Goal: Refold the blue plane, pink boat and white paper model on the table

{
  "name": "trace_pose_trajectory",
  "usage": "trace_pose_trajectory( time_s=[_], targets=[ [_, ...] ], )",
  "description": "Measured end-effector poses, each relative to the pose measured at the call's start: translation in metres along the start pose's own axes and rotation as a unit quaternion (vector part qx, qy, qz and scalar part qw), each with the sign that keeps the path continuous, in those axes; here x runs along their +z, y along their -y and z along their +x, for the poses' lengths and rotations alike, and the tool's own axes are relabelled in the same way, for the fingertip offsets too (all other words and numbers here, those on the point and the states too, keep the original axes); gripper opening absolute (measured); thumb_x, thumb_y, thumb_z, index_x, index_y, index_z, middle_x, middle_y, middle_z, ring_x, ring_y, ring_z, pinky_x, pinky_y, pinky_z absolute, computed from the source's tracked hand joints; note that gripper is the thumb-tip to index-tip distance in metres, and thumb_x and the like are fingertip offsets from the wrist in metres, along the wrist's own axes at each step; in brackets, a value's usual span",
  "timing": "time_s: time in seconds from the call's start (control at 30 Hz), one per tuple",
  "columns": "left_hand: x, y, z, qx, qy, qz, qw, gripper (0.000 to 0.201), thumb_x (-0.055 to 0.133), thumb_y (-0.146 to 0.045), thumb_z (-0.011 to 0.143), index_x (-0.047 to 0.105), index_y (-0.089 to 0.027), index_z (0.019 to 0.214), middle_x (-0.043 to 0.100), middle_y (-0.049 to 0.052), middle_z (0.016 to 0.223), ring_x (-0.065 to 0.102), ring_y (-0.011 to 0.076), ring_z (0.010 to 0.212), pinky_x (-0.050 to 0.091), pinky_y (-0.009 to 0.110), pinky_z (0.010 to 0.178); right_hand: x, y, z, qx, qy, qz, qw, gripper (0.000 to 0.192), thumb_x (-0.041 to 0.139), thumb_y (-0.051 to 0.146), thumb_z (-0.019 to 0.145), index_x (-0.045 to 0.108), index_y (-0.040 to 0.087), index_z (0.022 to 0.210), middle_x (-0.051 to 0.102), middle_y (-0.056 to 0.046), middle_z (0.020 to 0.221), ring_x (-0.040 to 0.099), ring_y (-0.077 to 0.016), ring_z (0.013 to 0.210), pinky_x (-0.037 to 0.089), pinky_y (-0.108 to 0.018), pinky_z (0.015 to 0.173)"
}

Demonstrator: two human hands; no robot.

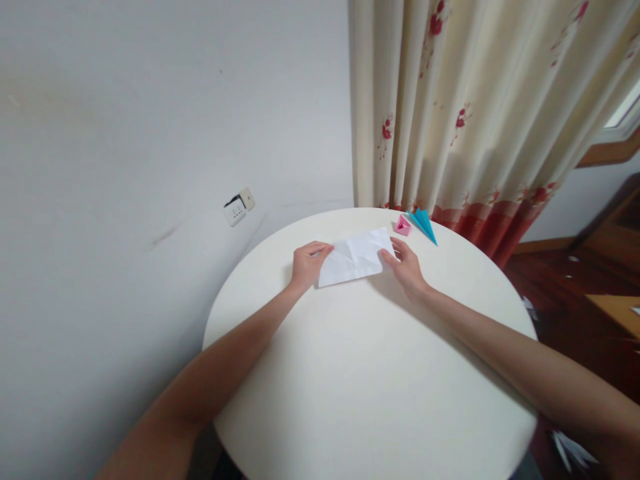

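A creased white sheet of paper, folded into a rectangle, lies flat on the round white table toward its far side. My left hand presses on the sheet's left edge with curled fingers. At the sheet's right edge, my right hand rests with its fingertips on the paper. Both forearms stretch across the tabletop from the near side.
A small pink folded paper shape and a blue folded paper plane sit at the table's far edge. Behind them hangs a cream curtain with red flowers. A wall socket is at the left; wooden floor lies to the right.
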State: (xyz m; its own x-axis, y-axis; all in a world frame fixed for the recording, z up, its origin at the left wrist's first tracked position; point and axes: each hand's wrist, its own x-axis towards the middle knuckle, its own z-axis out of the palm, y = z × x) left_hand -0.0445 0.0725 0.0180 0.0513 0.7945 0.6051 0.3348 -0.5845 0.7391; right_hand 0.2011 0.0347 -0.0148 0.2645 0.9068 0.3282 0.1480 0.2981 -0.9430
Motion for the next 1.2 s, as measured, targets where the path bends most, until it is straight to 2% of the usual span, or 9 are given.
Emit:
trace_pose_trajectory(
  time_s=[0.1,0.17,0.3,0.47,0.57,0.73,1.0,1.1,1.2],
  targets=[
    [0.000,-0.001,0.000,0.001,-0.004,0.008,1.000,0.018,0.069,-0.034,0.081,0.078,-0.019,0.077,0.076,0.005,0.086,0.068,0.0199,0.083,0.053,0.031,0.078,-0.002,0.000,0.003,-0.008,-0.069,-0.017,0.997,0.061,0.070,0.056,0.075,0.058,0.021,0.123,0.059,-0.016,0.131,0.060,-0.0277,0.110,0.052,-0.044,0.091],
    [0.000,-0.002,0.000,0.003,-0.013,0.015,1.000,0.018,0.069,-0.034,0.082,0.078,-0.019,0.076,0.076,0.005,0.085,0.068,0.0199,0.082,0.053,0.030,0.078,-0.003,0.001,0.006,-0.014,-0.100,-0.010,0.995,0.054,0.070,0.056,0.074,0.061,0.020,0.113,0.065,-0.013,0.115,0.063,-0.0254,0.099,0.052,-0.042,0.085],
    [-0.001,-0.003,-0.001,0.001,-0.029,0.020,0.999,0.020,0.068,-0.034,0.083,0.077,-0.018,0.076,0.076,0.005,0.084,0.068,0.0198,0.081,0.052,0.030,0.077,-0.002,0.007,0.004,0.041,-0.035,0.083,0.995,0.045,0.073,0.055,0.071,0.063,0.019,0.097,0.069,-0.004,0.085,0.065,-0.0201,0.081,0.050,-0.036,0.077],
    [0.001,-0.004,-0.001,-0.007,-0.045,0.015,0.999,0.021,0.067,-0.034,0.084,0.078,-0.018,0.079,0.076,0.005,0.086,0.068,0.0199,0.081,0.051,0.030,0.075,0.006,0.020,-0.013,0.151,0.096,0.197,0.964,0.038,0.079,0.049,0.068,0.061,0.022,0.088,0.074,-0.006,0.098,0.068,-0.0217,0.093,0.051,-0.033,0.078],
    [0.004,-0.006,-0.003,-0.010,-0.047,0.010,0.999,0.022,0.066,-0.036,0.085,0.078,-0.018,0.080,0.077,0.005,0.088,0.069,0.0199,0.082,0.051,0.029,0.076,0.012,0.022,-0.020,0.182,0.151,0.225,0.945,0.035,0.080,0.046,0.069,0.061,0.022,0.085,0.074,-0.008,0.104,0.068,-0.0239,0.101,0.052,-0.033,0.078],
    [0.011,-0.013,-0.007,-0.015,-0.042,-0.002,0.999,0.022,0.067,-0.036,0.085,0.078,-0.018,0.080,0.077,0.005,0.088,0.069,0.0202,0.083,0.052,0.030,0.076,0.020,0.012,-0.021,0.189,0.180,0.237,0.936,0.029,0.076,0.042,0.075,0.063,0.021,0.090,0.072,-0.010,0.114,0.067,-0.0243,0.102,0.053,-0.032,0.072],
    [0.015,-0.013,-0.012,-0.022,-0.043,-0.010,0.999,0.022,0.067,-0.035,0.086,0.078,-0.018,0.081,0.076,0.005,0.088,0.069,0.0208,0.084,0.051,0.031,0.077,0.022,0.010,-0.023,0.188,0.182,0.243,0.934,0.025,0.071,0.041,0.079,0.061,0.023,0.094,0.071,-0.008,0.110,0.066,-0.0219,0.090,0.052,-0.032,0.065],
    [0.014,-0.013,-0.012,-0.025,-0.044,-0.015,0.999,0.023,0.066,-0.037,0.086,0.078,-0.018,0.082,0.076,0.005,0.089,0.069,0.0208,0.084,0.051,0.031,0.077,0.019,0.006,-0.017,0.200,0.125,0.202,0.950,0.031,0.068,0.047,0.079,0.059,0.023,0.097,0.070,-0.009,0.109,0.066,-0.0234,0.092,0.053,-0.034,0.068],
    [0.012,-0.012,-0.011,-0.019,-0.042,-0.012,0.999,0.023,0.066,-0.037,0.086,0.078,-0.018,0.081,0.076,0.005,0.089,0.069,0.0208,0.085,0.051,0.030,0.077,0.006,0.004,-0.001,0.152,-0.030,0.106,0.982,0.038,0.061,0.051,0.082,0.058,0.023,0.108,0.066,-0.011,0.110,0.064,-0.0259,0.097,0.054,-0.039,0.074]
  ],
)
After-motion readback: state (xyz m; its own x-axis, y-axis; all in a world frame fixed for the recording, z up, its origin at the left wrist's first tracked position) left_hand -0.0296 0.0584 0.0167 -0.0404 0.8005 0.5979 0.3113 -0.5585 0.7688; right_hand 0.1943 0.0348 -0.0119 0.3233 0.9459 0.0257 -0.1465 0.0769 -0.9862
